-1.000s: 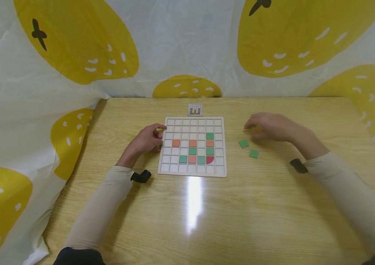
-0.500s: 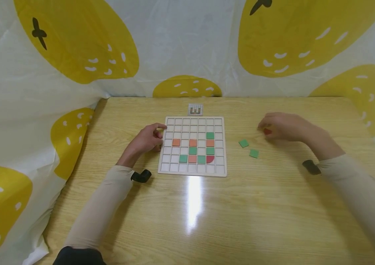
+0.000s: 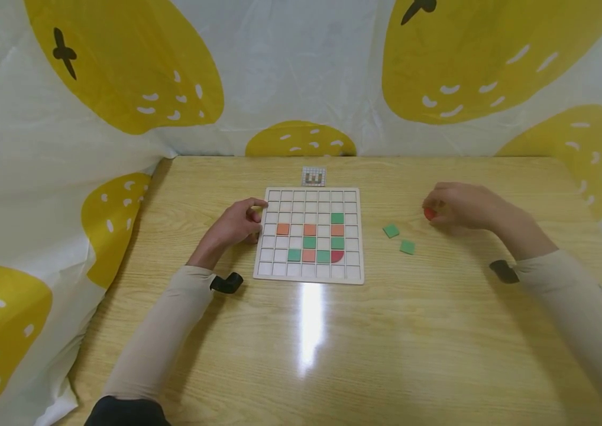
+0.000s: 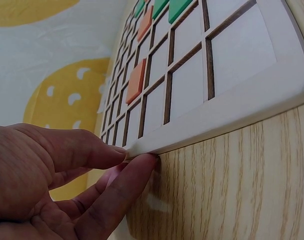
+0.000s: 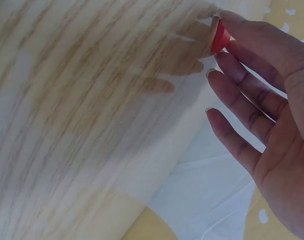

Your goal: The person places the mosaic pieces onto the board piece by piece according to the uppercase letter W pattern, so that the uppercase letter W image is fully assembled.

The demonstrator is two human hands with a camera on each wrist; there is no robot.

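Observation:
My left hand (image 3: 237, 223) rests its fingertips against the left edge of a white grid board (image 3: 295, 276). In the left wrist view, its thumb and a finger touch the board's rim, pressing from the side. Several orange and green square tiles and a red quarter-round tile (image 3: 336, 256) lie in the grid. Off to the right, my right hand (image 3: 458, 204) pinches a small red tile (image 5: 220, 39) between thumb and fingertips close over the table; the remaining fingers are spread. Part of that tile is hidden by the fingers.
Two loose green tiles, one green tile (image 3: 391, 231) and another green tile (image 3: 407, 247), lie between board and right hand. A small pattern card (image 3: 314, 176) sits just behind the board. A lemon-print cloth (image 3: 301, 77) hangs along the table's back and left.
My right hand has moved right, away from the board and past the green tiles, and a red tile now shows in its fingers. My left hand has stayed at the board.

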